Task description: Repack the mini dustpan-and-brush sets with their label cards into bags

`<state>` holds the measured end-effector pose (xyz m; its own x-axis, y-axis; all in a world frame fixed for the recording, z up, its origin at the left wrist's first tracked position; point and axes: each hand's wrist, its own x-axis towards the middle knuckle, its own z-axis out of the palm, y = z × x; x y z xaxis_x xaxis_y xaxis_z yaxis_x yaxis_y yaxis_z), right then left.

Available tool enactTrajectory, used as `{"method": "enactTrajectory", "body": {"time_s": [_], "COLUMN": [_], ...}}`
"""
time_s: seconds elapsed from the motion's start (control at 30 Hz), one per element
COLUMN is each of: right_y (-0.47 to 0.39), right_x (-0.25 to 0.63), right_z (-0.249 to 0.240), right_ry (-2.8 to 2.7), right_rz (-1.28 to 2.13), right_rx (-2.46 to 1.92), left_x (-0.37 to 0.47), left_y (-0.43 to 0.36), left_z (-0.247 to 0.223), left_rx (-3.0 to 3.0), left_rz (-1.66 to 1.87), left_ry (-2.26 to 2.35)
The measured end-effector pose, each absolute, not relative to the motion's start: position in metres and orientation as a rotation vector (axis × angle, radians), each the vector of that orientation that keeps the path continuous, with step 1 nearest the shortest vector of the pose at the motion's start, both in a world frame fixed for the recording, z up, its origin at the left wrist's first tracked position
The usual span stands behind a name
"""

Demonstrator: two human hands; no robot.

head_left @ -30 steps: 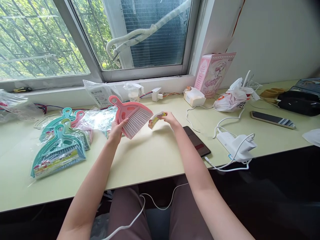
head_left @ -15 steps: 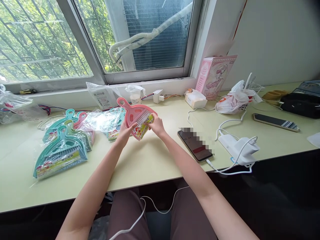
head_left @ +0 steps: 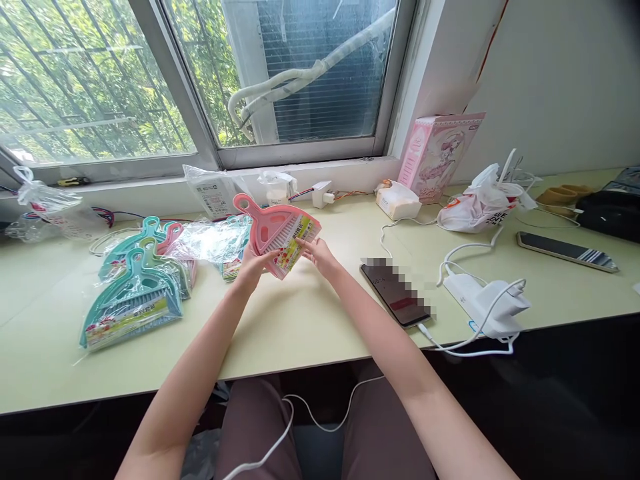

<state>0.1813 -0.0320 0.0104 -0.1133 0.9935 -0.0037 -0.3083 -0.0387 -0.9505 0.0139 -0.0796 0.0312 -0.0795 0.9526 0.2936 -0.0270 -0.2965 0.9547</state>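
While I am watching from afar, the pink dustpan point(head_left: 271, 228) is sitting in my hands above the counter point(head_left: 300, 323), ahead of me at twelve o'clock, its brush point(head_left: 281, 235) nesting inside. My left hand point(head_left: 250, 268) is grasping the pan's seven-o'clock edge; my right hand point(head_left: 323, 257) is meeting the label point(head_left: 291, 249) at four o'clock, and I cannot tell whether it is pinching. The label is lying across the bristles, so I am judging the labelling nearly finished. This pan is looking unbagged, whereas a teal set point(head_left: 134, 287) at eight o'clock is lying labelled and bagged, with similar packets point(head_left: 236, 245) lying toward nine.
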Motion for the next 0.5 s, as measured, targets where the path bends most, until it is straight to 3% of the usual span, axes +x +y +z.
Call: {"method": "enactTrajectory", "body": {"time_s": [0.07, 0.2, 0.33, 0.5], "right_y": [-0.033, -0.037, -0.038, -0.036], "right_x": [0.180, 0.181, 0.186, 0.190], "right_z": [0.010, 0.014, 0.017, 0.016], "right_ry": [-0.935, -0.786, -0.755, -0.694], "right_rz": [1.674, 1.681, 1.625, 1.605], "right_rx": [-0.793, -0.728, -0.754, -0.817], "left_x": [0.013, 0.001, -0.033, -0.076], "left_y": [-0.079, -0.071, -0.064, -0.059], "left_z": [0.033, 0.035, 0.036, 0.023], "left_rx": [1.375, 1.392, 1.736, 2.132], "left_rz": [1.488, 1.562, 1.737, 1.045], "left_ry": [1.085, 1.132, 1.710, 2.382]}}
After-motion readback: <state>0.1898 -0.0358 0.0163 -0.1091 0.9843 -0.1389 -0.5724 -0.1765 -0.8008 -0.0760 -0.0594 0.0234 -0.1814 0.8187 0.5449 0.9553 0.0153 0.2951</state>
